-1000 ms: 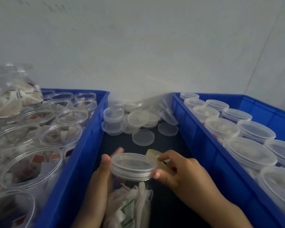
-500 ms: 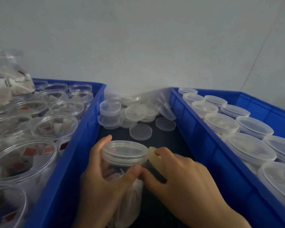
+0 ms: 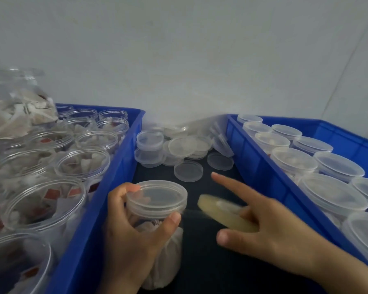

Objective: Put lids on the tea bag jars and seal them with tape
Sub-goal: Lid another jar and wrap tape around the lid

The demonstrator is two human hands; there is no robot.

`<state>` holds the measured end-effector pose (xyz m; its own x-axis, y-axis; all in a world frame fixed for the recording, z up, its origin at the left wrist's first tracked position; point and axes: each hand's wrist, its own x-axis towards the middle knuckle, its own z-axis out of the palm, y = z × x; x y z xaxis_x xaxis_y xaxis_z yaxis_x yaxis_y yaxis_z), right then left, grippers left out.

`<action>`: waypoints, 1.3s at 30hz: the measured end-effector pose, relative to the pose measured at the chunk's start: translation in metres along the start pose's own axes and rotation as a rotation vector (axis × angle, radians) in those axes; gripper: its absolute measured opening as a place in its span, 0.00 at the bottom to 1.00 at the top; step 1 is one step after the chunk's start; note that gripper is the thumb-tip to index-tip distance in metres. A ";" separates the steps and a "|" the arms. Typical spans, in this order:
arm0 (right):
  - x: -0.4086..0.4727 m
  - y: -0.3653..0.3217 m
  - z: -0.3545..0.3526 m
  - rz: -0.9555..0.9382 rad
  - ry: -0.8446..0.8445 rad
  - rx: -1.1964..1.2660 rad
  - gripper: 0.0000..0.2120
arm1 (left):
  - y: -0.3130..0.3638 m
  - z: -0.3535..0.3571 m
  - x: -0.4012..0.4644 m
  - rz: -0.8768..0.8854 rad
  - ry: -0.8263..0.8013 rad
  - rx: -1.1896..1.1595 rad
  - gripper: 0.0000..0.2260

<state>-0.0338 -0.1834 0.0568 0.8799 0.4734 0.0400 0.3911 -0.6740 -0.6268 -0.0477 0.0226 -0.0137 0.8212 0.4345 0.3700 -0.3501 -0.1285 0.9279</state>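
Left hand (image 3: 128, 236) fingers (image 3: 172, 222) wrap the lidded jar (image 3: 157, 211) — tape roll (image 3: 225, 216) beside.

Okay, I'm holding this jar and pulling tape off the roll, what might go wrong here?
1. The tape roll is blurred and only loosely held by the right hand, whose forefinger points out; it may slip.
2. The left hand grips the jar just under its lid; a hard pull could tip it.
3. The stretched tape might stick to loose lids nearby.
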 end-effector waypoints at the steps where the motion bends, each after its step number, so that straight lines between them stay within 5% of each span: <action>1: 0.001 0.003 -0.003 0.006 0.051 -0.050 0.41 | -0.001 0.000 0.001 0.000 0.010 -0.006 0.30; 6: 0.009 0.008 -0.004 0.064 0.240 -0.202 0.28 | -0.003 -0.003 0.002 0.031 0.048 -0.045 0.32; 12: 0.031 0.010 0.004 0.030 0.317 -0.331 0.40 | -0.004 -0.004 0.004 0.040 0.012 -0.138 0.29; 16: 0.035 0.012 0.007 -0.040 0.236 -0.169 0.26 | -0.002 -0.007 0.002 0.020 0.014 -0.169 0.28; 30: 0.056 0.015 0.023 0.087 0.131 0.036 0.42 | 0.002 -0.002 0.002 -0.001 -0.090 -0.152 0.30; 35: 0.063 0.015 0.023 0.097 0.024 0.137 0.42 | 0.006 -0.001 0.015 0.071 -0.250 -0.039 0.37; 39: 0.058 0.019 0.020 0.103 0.094 0.127 0.43 | 0.004 -0.001 0.014 0.028 -0.293 0.016 0.47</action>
<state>0.0192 -0.1579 0.0315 0.9371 0.3467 0.0392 0.2657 -0.6361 -0.7244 -0.0382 0.0289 -0.0047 0.9072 0.1551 0.3911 -0.3692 -0.1523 0.9168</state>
